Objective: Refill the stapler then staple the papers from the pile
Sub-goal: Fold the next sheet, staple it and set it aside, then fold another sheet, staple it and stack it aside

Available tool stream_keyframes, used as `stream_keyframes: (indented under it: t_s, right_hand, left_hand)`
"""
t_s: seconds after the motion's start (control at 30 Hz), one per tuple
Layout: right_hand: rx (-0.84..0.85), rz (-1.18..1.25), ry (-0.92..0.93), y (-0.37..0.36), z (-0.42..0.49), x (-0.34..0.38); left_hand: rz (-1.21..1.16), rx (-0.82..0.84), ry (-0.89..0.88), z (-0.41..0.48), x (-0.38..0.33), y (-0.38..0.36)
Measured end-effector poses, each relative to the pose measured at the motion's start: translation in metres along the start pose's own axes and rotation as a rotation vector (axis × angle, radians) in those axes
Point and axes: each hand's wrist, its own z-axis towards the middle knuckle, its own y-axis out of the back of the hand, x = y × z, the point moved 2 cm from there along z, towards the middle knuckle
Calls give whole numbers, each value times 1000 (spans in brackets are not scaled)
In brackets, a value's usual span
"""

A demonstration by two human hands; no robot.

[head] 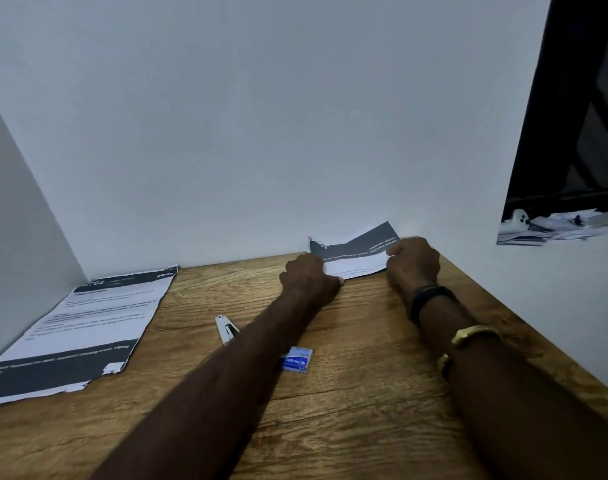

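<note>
Both my arms reach to the far edge of the wooden desk (330, 410). My left hand (307, 277) and my right hand (413, 261) each grip an end of a printed sheet set (356, 252) whose far edge curls up against the white wall. A white stapler (225, 329) lies on the desk, partly hidden behind my left forearm. A small blue staple box (298, 360) lies just right of that forearm. A pile of printed papers (77, 330) with dark bands lies at the desk's left side.
White partition walls close the desk at the back and left. The desk's right edge runs diagonally by my right forearm, which wears a black band and gold bangles. Cluttered papers (555, 225) lie on another surface beyond, at the far right.
</note>
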Motion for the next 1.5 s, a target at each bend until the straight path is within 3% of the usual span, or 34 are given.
stream_keyframes:
  t_s: [0.17, 0.27, 0.63, 0.8, 1.23, 1.5]
  right_hand:
    - [38, -125, -23, -1, -4, 0]
    - [47, -133, 6, 1, -8, 3]
    - [148, 163, 434, -19, -86, 80]
    - [240, 286, 507, -49, -134, 123]
    - [534, 133, 525, -149, -232, 179]
    - [562, -176, 499, -200, -248, 183]
  left_hand:
    - [33, 72, 13, 4, -2, -1]
    - [-76, 72, -16, 5, 0, 3]
    - [-575, -363, -161, -32, 36, 72]
    - [-672, -482, -172, -53, 76, 113]
    - [-520, -628, 153, -92, 212, 173]
    - [-447, -560, 332, -90, 264, 167]
